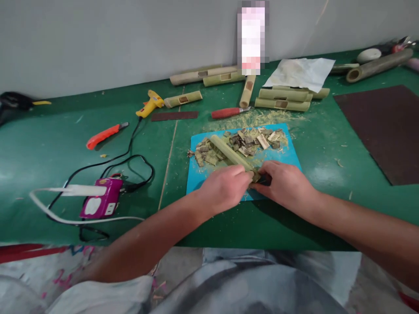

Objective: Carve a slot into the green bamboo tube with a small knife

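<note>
A pale green bamboo tube [231, 151] lies at a slant over a blue sheet [196, 178], its far end pointing up and left. My left hand [227, 185] is closed around the near end of the tube. Close beside it, my right hand [284, 185] has its thumb and fingers pinched at the same end, where a small dark piece shows between the hands. What exactly the right fingertips grip is partly hidden. Bamboo chips [247, 141] and shavings are heaped on the sheet beyond my hands.
Behind the sheet lie a red-handled knife [225, 113] and cut bamboo tubes [282, 104]. To the left are a yellow glue gun [150, 104], an orange cutter [104, 135] and a purple power strip [101, 198] with cables. A dark brown board [382, 131] is at the right.
</note>
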Demonstrator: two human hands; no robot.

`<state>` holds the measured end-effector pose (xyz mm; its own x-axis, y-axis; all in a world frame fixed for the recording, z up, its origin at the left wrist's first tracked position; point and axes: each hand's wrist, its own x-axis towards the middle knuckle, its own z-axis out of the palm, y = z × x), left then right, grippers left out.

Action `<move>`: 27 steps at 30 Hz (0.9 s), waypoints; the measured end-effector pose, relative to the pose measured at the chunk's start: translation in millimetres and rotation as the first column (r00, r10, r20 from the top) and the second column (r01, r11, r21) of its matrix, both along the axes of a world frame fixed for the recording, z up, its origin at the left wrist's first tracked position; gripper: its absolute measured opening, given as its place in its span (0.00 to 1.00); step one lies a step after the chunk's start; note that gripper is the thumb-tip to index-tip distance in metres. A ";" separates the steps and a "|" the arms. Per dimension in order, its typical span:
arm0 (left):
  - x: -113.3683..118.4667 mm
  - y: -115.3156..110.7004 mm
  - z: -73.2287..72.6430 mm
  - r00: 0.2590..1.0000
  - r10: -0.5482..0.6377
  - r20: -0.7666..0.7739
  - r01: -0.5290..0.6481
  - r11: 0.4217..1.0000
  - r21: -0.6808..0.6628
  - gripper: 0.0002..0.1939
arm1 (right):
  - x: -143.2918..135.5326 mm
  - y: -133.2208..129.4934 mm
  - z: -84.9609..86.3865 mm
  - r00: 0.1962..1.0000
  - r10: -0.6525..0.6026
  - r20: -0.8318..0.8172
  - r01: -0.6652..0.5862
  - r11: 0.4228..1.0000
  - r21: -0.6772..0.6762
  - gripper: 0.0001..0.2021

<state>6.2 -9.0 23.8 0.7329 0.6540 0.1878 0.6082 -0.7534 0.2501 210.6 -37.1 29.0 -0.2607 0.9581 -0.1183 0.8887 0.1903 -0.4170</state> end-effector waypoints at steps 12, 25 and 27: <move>-13.9 17.0 -6.5 0.991 0.115 0.068 -0.123 0.985 0.122 0.15 | 1.8 -0.7 -3.1 1.000 0.009 0.016 -0.009 1.000 0.010 0.11; -19.7 23.9 -8.8 0.979 0.146 0.142 -0.168 0.973 0.159 0.15 | 0.7 -1.4 -3.8 0.997 0.028 0.069 -0.033 0.997 0.072 0.11; -26.2 34.2 -11.1 0.971 0.166 0.171 -0.196 0.965 0.173 0.14 | 1.4 -2.3 -3.8 0.996 0.042 0.084 -0.049 0.995 0.090 0.11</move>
